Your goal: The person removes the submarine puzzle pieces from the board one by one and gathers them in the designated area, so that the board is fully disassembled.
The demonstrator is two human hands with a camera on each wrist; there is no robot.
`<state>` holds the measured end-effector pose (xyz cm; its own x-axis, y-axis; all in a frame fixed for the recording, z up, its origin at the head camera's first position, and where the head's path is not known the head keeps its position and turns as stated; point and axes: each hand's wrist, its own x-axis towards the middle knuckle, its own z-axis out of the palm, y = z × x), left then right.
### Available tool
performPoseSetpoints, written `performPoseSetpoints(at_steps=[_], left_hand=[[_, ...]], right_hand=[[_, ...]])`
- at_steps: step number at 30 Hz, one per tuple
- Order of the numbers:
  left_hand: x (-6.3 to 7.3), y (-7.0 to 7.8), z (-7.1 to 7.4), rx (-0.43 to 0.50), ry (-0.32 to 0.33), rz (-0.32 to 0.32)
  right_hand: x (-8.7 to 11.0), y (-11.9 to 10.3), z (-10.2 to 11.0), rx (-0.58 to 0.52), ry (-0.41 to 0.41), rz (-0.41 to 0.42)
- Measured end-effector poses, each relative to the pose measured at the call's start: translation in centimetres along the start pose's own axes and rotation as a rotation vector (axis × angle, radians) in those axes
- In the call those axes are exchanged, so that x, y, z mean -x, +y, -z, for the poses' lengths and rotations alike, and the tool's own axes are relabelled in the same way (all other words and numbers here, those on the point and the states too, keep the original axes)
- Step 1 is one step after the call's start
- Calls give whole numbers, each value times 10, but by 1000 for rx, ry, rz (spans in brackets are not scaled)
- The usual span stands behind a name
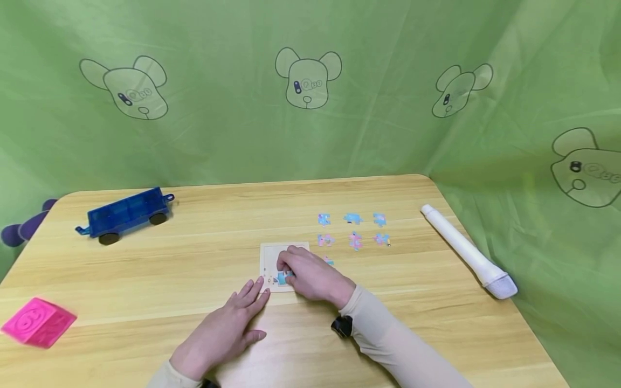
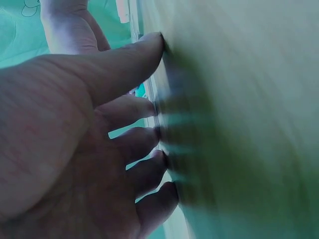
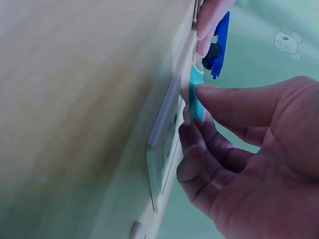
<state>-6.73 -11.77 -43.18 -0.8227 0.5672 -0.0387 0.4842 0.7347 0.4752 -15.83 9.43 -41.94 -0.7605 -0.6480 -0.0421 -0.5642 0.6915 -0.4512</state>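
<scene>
A small, pale square puzzle frame [image 1: 262, 257] lies on the wooden table [image 1: 194, 269]. My right hand [image 1: 312, 276] is over it, pinching a turquoise jigsaw piece [image 3: 195, 94] between thumb and fingers. In the right wrist view the piece is tilted up at the frame's surface; whether it touches the bottom is unclear. My left hand [image 1: 220, 331] rests palm down with straight fingers, its fingertips at the frame's lower left edge. Right of the frame several loose jigsaw pieces [image 1: 353, 218] lie in rough rows, the nearest partly hidden by my right hand.
At the back left stands a blue toy wagon [image 1: 128, 214]. A pink cube [image 1: 39, 322] sits at the left edge. The white toy microphone [image 1: 468, 250] lies along the right edge. Green fabric [image 1: 218, 134] hangs behind and to the right.
</scene>
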Motion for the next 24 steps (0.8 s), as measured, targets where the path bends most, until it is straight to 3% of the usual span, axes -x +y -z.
performPoseSetpoints(at_steps=[14, 19, 24], left_hand=[[0, 0, -1, 9, 0, -10], [1, 1, -1, 24, 2, -15], [2, 0, -1, 27, 3, -6]], right_hand=[[8, 7, 24, -143, -44, 74], [20, 21, 43, -210, -22, 58], [34, 41, 59, -301, -27, -15]])
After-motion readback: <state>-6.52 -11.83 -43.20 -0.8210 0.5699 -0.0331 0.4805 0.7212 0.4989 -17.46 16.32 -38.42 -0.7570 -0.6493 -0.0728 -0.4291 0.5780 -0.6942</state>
